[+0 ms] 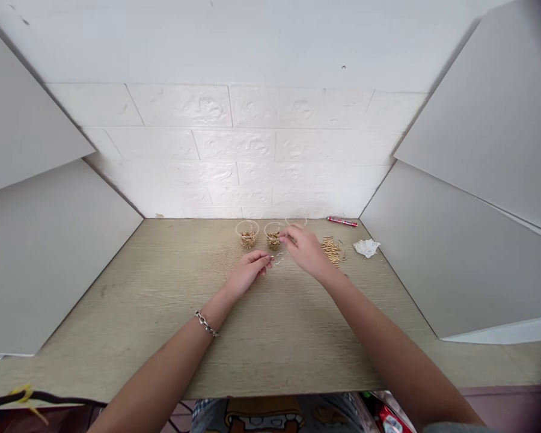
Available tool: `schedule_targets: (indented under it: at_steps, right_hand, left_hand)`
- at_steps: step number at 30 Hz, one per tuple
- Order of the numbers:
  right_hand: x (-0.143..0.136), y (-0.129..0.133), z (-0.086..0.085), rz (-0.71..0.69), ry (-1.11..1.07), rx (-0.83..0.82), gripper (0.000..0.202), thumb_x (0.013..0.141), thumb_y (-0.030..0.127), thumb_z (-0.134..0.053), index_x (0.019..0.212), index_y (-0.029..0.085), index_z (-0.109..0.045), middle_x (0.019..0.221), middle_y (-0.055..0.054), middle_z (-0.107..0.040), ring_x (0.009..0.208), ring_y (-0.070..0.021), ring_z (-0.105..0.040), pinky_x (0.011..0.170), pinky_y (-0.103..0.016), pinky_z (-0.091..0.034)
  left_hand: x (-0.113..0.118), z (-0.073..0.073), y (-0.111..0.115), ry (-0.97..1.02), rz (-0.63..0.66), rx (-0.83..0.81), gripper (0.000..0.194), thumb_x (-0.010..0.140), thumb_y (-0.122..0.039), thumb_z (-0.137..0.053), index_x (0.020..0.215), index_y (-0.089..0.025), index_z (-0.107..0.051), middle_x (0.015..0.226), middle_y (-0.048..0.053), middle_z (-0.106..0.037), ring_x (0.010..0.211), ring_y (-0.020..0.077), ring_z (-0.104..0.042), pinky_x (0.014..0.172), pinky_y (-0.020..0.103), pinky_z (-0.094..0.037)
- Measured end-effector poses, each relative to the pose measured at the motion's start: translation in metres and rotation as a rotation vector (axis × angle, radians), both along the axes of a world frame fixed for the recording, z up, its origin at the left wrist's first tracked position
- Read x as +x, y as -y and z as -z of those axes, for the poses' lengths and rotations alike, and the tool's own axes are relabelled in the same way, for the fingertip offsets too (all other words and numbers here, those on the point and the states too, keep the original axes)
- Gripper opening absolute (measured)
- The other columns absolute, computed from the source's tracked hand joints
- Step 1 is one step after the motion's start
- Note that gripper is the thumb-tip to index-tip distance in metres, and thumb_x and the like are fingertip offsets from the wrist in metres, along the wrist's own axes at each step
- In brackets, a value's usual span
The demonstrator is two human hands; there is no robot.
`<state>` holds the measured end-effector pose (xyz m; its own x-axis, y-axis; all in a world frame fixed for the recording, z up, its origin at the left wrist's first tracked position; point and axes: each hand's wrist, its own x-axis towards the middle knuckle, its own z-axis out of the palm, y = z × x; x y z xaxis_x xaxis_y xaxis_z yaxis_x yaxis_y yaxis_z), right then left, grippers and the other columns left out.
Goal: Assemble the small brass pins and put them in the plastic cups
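Note:
Low over the table, my left hand [249, 270] has its thumb and fingertips pinched together on a tiny pale-gold piece, too small to name. My right hand [305, 249] reaches to the rim of a clear cup [273, 242] that holds small gold-coloured parts. Its fingers are closed, and whatever they hold is hidden. Left of that cup stands a second clear cup [247, 239] with more small gold parts. Behind my right hand a third clear cup [296, 221] is partly covered. A few small whitish bits [278, 261] lie between my hands.
Right of my right hand lies a pile of thin gold pins [330, 250]. Beyond it are a crumpled white tissue [366, 248] and a red pen-like stick [342, 222]. A white brick-pattern wall [234, 144] and grey side panels [487, 252] enclose the table [130, 300].

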<state>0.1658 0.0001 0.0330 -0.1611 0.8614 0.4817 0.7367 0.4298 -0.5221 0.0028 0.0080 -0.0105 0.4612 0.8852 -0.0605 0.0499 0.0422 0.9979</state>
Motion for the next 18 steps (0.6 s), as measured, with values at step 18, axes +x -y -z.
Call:
schedule_targets:
  at_steps: [18]
  right_hand:
    - [-0.016, 0.017, 0.059, -0.073, -0.694, -0.404, 0.013, 0.073, 0.027, -0.044, 0.077, 0.017, -0.052, 0.071, -0.001, -0.057, 0.068, -0.0127, -0.055, 0.067, -0.028, -0.046]
  left_hand:
    - [0.002, 0.009, 0.0, 0.016, 0.041, 0.029, 0.026, 0.071, -0.04, -0.05, 0.072, -0.014, -0.054, 0.065, -0.001, -0.05, 0.052, 0.0061, -0.041, 0.049, 0.019, -0.032]
